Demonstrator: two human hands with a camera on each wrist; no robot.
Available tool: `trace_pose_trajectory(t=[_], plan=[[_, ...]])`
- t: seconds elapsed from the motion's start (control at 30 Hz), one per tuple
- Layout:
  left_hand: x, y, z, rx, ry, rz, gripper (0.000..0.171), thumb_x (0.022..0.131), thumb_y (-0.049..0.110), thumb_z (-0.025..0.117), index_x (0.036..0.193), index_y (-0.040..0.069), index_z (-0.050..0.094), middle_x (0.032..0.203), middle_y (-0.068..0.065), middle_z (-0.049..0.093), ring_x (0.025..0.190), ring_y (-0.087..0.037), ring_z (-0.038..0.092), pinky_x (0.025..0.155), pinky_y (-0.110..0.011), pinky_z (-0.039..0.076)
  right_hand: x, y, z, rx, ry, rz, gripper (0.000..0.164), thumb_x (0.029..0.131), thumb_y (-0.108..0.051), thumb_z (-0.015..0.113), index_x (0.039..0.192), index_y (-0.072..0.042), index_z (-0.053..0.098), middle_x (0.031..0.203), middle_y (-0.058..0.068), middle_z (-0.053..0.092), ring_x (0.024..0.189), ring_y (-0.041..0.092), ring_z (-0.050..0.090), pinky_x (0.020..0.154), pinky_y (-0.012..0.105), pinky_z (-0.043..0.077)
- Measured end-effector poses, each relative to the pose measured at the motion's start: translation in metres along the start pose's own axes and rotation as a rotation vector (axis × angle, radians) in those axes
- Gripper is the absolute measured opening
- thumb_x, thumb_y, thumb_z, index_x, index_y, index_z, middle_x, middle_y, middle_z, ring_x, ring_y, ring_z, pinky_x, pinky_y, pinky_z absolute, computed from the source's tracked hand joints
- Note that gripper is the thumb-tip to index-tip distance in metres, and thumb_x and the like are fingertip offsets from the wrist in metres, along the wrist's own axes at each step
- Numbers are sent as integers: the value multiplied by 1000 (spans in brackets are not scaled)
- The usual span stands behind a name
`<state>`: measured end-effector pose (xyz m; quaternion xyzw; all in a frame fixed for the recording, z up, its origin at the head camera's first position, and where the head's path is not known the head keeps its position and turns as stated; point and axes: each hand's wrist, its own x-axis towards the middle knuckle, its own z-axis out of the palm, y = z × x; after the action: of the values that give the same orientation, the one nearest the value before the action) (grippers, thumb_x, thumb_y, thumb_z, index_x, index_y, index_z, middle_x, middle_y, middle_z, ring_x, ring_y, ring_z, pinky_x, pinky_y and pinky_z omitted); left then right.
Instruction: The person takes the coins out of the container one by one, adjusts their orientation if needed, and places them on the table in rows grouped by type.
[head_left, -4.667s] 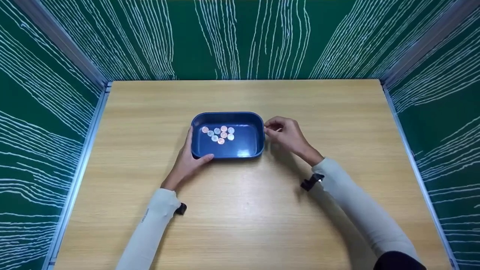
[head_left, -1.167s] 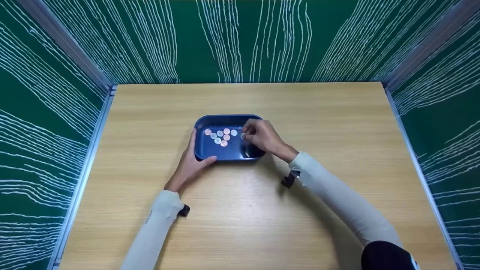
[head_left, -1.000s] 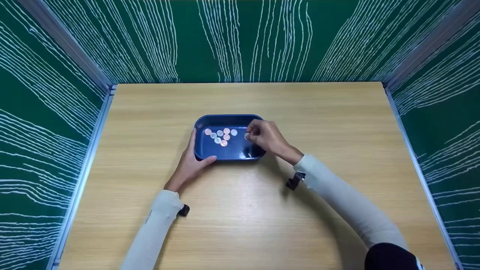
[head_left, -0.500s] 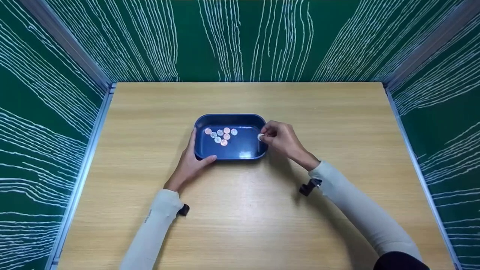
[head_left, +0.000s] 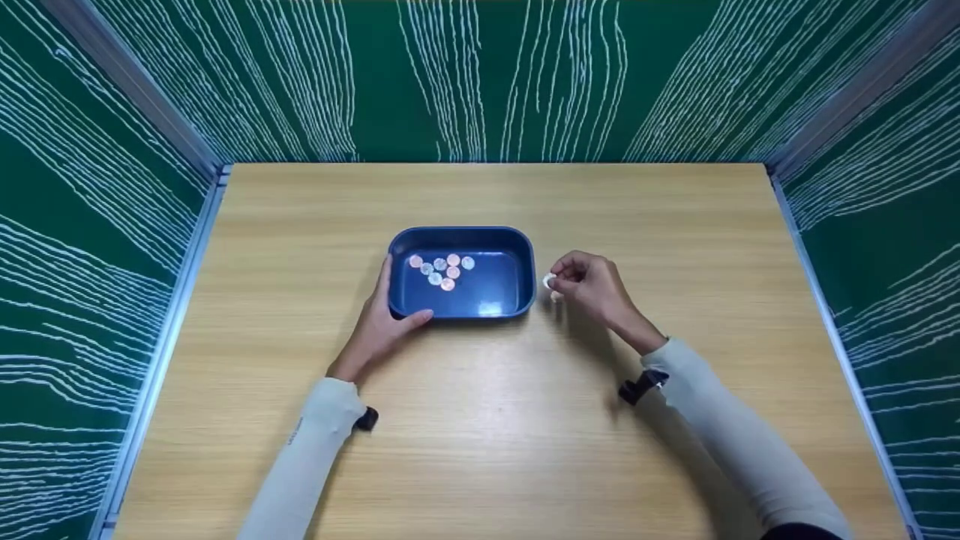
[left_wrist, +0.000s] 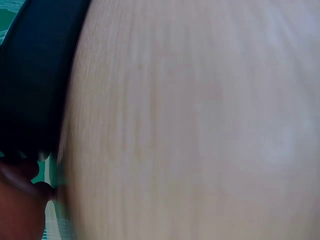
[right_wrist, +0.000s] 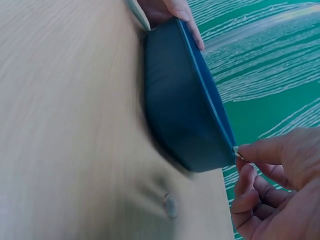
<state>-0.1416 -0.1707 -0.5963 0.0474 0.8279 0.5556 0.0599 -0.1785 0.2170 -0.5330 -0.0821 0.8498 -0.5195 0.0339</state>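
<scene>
Coins (head_left: 453, 272), copper-coloured and silvery, are shared between the inside and outside of a deep blue dish (head_left: 484, 289). At the dish's near left corner, the left hand (head_left: 377, 322) has hold of it, thumb and fingers spread wide along two walls; should that grip slacken or shove, the dish might skid. Inside the dish, mostly left of its middle, I count eight coins lying flat in a loose cluster. A jolt would probably slide them about, and flat discs on that glossy floor look awkward to get a nail under.

Just outside the dish's right wall, one coin (right_wrist: 170, 206) rests on the wood-grain table (head_left: 480, 420). Directly above it, the right hand (head_left: 596, 291) pinches another, a silvery coin (head_left: 548, 280), between thumb and fingertip, remaining fingers curled in. That hold catches only part of the disc, so I'd worry about it slipping, landing on edge and rolling away from the dish. Coming down carelessly, the knuckles could also knock the lower coin aside.
</scene>
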Motion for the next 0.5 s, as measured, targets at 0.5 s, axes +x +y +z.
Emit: trace_pose_trajectory(t=[0.5], plan=[[0,2,1,2,-3,-29,120,97,39,86,179,33,-2,186,-6,6,167,-38,21,133,-60,23,-25,37,-1,-6,-12,137,10,96,3,79,106,0,76,95,13,75,82,21,65,67,20,51]])
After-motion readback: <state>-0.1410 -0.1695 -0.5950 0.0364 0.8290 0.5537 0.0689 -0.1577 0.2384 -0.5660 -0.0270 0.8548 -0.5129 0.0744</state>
